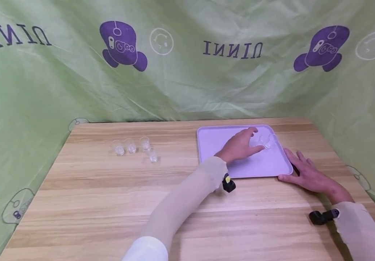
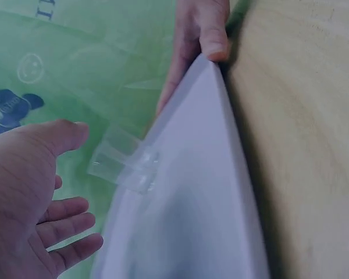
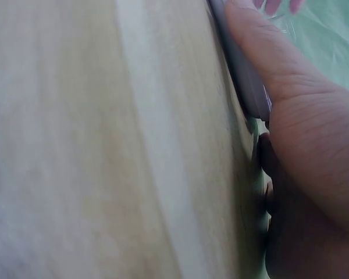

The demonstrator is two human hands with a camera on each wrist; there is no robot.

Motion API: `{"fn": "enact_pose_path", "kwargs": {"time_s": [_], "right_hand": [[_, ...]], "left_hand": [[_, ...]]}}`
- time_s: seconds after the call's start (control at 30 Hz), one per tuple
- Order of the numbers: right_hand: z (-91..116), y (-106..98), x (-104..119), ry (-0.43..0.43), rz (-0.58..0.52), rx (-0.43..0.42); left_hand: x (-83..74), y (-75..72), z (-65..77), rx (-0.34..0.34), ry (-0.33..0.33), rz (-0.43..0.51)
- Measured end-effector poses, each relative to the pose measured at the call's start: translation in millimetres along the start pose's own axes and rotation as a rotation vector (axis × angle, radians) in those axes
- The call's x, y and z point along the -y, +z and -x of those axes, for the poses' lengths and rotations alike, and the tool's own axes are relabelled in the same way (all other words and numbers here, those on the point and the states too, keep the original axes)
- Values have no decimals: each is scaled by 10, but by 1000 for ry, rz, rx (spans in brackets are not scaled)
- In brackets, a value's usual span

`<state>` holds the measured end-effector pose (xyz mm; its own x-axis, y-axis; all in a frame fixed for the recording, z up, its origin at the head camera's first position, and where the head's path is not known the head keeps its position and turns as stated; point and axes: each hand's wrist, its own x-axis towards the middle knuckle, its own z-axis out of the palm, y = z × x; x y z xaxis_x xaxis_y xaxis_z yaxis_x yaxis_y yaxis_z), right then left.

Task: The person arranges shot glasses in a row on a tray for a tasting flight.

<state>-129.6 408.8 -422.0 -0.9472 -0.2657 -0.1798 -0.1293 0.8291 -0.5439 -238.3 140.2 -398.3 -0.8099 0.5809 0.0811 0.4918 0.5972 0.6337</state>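
Note:
A light purple tray (image 1: 255, 168) lies toward the right of the table. Small clear cups (image 1: 267, 144) stand close together near its right side; their see-through walls overlap, so I cannot tell how many. My left hand (image 1: 239, 146) reaches over the tray beside them, thumb and fingers spread and holding nothing. In the left wrist view a gap separates that hand (image 2: 32, 186) from the clear cups (image 2: 119, 157). At the tray's front right corner my right hand (image 1: 309, 174) rests, its straight thumb against the front edge and its fingers extended along the right side.
Several more clear cups (image 1: 131, 145) stand in a loose group at the back left of the wooden table (image 1: 109, 203). A green printed cloth (image 1: 180, 87) hangs behind the table and along both sides.

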Motion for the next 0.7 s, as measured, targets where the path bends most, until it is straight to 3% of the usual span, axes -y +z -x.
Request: {"fn": "enact_pose_path", "kwargs": {"time_s": [0.17, 0.33, 0.7], "right_hand": [[34, 25, -34, -13, -7, -7], [41, 30, -33, -20, -9, -15], [33, 0, -26, -8, 3, -13]], "left_hand": [[-13, -303, 234, -8, 98, -26], [87, -640, 551, -70, 179, -41], [518, -1272, 1404, -258, 215, -79]]}}
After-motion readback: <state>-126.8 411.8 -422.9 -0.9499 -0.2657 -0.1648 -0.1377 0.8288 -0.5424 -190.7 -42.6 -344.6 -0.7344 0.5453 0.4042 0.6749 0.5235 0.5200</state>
